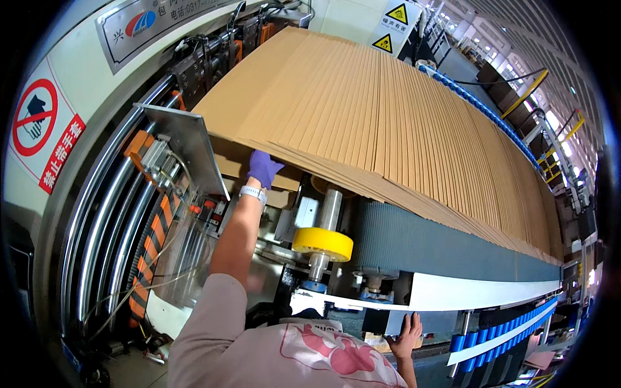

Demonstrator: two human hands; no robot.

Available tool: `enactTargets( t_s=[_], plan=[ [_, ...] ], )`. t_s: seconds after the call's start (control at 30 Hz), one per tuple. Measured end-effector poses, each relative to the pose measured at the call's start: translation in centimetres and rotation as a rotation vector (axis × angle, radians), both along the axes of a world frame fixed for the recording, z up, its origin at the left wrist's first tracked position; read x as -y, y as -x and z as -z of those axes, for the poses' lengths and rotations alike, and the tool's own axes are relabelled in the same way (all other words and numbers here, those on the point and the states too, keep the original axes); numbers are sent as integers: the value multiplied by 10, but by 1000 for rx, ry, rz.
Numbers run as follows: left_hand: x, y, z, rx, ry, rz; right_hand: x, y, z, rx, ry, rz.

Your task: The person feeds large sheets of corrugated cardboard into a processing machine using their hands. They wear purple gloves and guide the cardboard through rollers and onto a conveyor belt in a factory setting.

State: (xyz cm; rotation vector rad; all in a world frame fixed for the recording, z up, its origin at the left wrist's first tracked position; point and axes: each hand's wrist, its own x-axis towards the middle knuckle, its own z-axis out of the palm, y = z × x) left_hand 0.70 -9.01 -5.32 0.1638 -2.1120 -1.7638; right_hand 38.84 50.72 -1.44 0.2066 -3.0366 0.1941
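Purple-gloved left hand (264,169) at a long row of overlapping brown cardboard sheets (362,110)

Cardboard sheets: fanned in a slanting row across the machine, from upper left to far right; near side above a dark grey ribbed belt (420,239).
Left hand: at the near edge of the sheets, toward their left end; fingers partly hidden, so whether they pinch a sheet cannot be told. White wristband (253,194) at the wrist.
Right hand (407,336): bare, fingers spread, just below the long curved white metal rail (479,292).
Upright silver metal plate (184,142): left of the gloved hand, near the sheets' left corner.
Thick yellow ring-shaped wheel (322,242): on a shiny metal shaft (330,210), right of the left forearm.
Blue cylindrical rollers (501,333): in a row at lower right.
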Motion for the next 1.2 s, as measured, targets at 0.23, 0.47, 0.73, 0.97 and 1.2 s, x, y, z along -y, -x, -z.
enactTargets(
  t_s=[0.23,0.47,0.73,0.97,1.2],
  plan=[
    [-37,-93,-41,286,-972,207,4,1,-4,-9,9,-5],
    [-44,-182,83,472,-1094,105,-5,-4,3,-16,-15,-5],
    [-38,-197,81,424,-1035,61,1,-4,-2,7,-9,15],
    [21,-53,-12,-135,290,-129,4,1,-5,16,-11,9],
    [23,18,26,-91,441,-116,1,3,-2,9,24,11]
  ],
)
